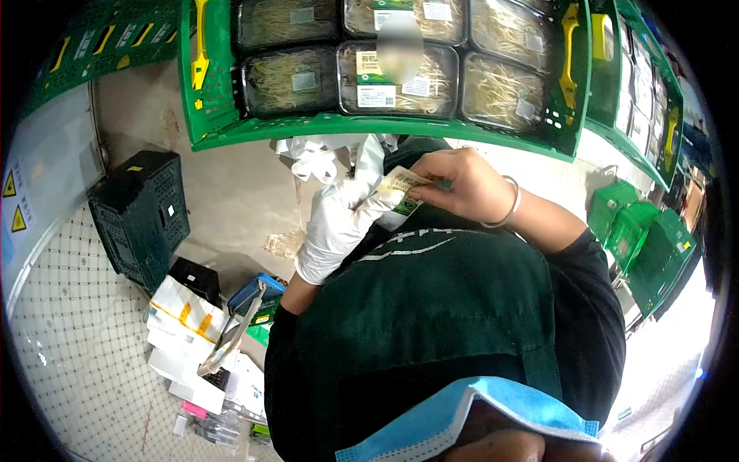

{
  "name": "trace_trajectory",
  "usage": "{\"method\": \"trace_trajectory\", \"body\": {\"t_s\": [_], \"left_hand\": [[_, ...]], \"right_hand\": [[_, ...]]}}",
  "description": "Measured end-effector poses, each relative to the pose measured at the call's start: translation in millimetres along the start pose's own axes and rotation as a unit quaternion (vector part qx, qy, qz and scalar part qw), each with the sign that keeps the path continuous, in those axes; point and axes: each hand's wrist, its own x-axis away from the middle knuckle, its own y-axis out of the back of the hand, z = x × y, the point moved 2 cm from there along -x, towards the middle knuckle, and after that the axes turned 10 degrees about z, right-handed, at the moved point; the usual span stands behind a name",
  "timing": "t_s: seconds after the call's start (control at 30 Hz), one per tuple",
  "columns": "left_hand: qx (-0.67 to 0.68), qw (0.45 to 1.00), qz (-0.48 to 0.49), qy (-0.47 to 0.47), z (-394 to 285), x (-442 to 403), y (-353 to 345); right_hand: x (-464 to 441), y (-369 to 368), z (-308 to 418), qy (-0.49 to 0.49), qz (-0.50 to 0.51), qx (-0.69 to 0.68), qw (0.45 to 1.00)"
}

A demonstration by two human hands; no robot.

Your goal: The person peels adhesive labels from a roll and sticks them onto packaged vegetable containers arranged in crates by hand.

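My left hand (339,223), in a white glove, is closed on a cream-and-green product label (402,182) in front of my chest. My bare right hand (466,185) pinches the same label by its right side. Looped white paper strips (314,160) hang just beyond the gloved fingers; whether this hand also holds them I cannot tell. Past both hands stands a green crate (385,127) with several black-edged trays of bean sprouts (504,91) under clear film. The front middle tray carries a green-and-cream label (371,65) and white stickers. A blurred round patch covers part of it.
On the right, another green crate (608,138) holds more packs, with green crates (643,239) lower down. A dark crate (142,215) stands on the floor at left, near white boxes (185,316) and clutter. A green crate edge (115,46) shows top left.
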Motion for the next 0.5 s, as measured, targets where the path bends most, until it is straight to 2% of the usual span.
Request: {"method": "trace_trajectory", "body": {"t_s": [0.07, 0.13, 0.17, 0.2, 0.23, 0.27, 0.33, 0.4, 0.43, 0.47, 0.5], "left_hand": [[0.025, 0.994, -0.026, -0.104, -19, -12, -10], [0.250, 0.967, 0.034, -0.041, -16, -15, -29], [0.236, 0.971, 0.021, -0.045, -21, -19, -35], [0.221, 0.974, 0.005, -0.048, -27, -25, -40], [0.086, 0.996, 0.039, 0.004, -31, -31, -41], [0.165, 0.986, 0.003, -0.015, -32, -32, -56], [0.267, 0.964, -0.003, 0.017, -25, -30, -71], [0.208, 0.975, -0.080, -0.014, -12, -29, -67], [0.221, 0.970, -0.089, 0.052, -18, -31, -63], [0.224, 0.969, -0.094, 0.051, -20, -32, -61], [0.208, 0.974, -0.088, 0.023, -21, -36, -60]], "right_hand": [[9, -1, 2, -0.042, 0.005, -0.011, 0.999], [17, 5, 5, -0.013, 0.009, 0.012, 1.000], [21, 13, 3, -0.009, 0.009, 0.019, 1.000], [25, 24, 1, -0.002, -0.028, 0.094, 0.995], [28, 37, -2, 0.005, -0.065, 0.165, 0.984], [31, 51, -7, 0.013, -0.104, 0.233, 0.967], [39, 114, -33, -0.037, -0.211, 0.287, 0.934], [47, 155, -40, -0.048, -0.214, 0.322, 0.921], [51, 154, -64, -0.104, -0.131, 0.336, 0.927], [54, 144, -83, -0.150, -0.041, 0.421, 0.894], [55, 131, -99, -0.164, -0.012, 0.428, 0.889]]}}
